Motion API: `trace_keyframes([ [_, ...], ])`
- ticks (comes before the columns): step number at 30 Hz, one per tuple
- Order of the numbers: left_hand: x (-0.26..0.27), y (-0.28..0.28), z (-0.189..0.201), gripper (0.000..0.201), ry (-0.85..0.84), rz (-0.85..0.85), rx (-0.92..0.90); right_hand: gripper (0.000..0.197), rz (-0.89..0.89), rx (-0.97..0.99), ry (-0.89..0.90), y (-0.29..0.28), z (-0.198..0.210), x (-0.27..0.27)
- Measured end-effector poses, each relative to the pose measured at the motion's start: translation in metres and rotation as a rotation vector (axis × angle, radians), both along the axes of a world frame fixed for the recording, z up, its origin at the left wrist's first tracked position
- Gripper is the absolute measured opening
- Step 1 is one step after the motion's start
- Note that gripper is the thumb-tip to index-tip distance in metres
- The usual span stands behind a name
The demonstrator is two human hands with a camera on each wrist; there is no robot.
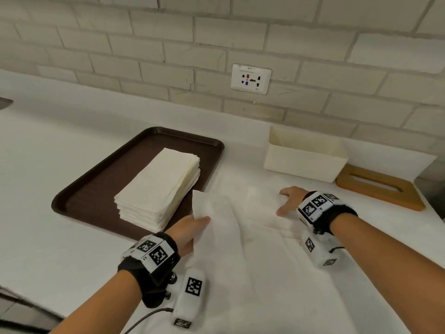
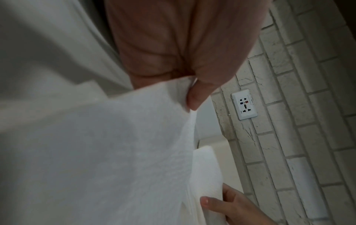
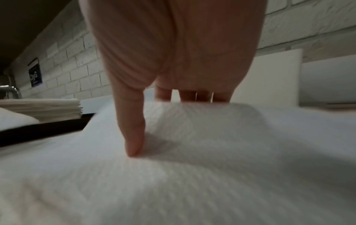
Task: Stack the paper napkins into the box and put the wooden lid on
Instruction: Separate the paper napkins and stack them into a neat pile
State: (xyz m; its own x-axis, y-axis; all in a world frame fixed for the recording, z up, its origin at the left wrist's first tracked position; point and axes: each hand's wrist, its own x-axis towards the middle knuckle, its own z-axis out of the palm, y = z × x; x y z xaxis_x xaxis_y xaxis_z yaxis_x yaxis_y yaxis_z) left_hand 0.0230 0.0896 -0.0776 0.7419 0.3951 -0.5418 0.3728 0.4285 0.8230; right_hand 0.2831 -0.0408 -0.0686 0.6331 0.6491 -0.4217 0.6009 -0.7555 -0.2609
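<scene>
One large white paper napkin (image 1: 240, 213) lies unfolded on the white counter between my hands. My left hand (image 1: 192, 227) pinches its left edge and lifts it, thumb (image 2: 196, 94) on top. My right hand (image 1: 289, 201) grips the napkin's right side. Its thumb (image 3: 134, 137) presses down on the paper while its fingers sit behind a raised fold. A stack of folded napkins (image 1: 159, 189) rests on a brown tray (image 1: 96, 189) to the left. The open white box (image 1: 305, 155) stands at the back right, with the slotted wooden lid (image 1: 378, 186) flat beside it.
The grey brick wall with a wall socket (image 1: 251, 79) runs close behind the box. A grey metal object (image 1: 431, 184) sits at the right edge past the lid. The counter's front edge (image 1: 29, 307) shows at lower left. A faucet (image 3: 9, 89) appears far left.
</scene>
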Motion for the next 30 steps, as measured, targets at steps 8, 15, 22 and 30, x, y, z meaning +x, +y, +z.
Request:
trace_keyframes([
  [8, 0.007, -0.005, 0.017, 0.036, -0.144, 0.029, -0.034, 0.034, -0.069, 0.406, 0.059, -0.033, 0.063, -0.020],
  [15, 0.033, -0.021, 0.053, 0.037, -0.309, 0.021, -0.074, 0.022, -0.253, 1.079, 0.609, -0.066, 0.132, -0.064],
  [22, 0.051, -0.062, 0.065, 0.034, -0.424, -0.143, -0.078, 0.015, -0.409, 1.031, 0.656, -0.070, 0.095, -0.102],
  [30, 0.052, -0.069, 0.059, 0.076, -0.487, -0.115, -0.195, 0.012, -0.474, 1.030, 0.552, -0.076, 0.076, -0.116],
])
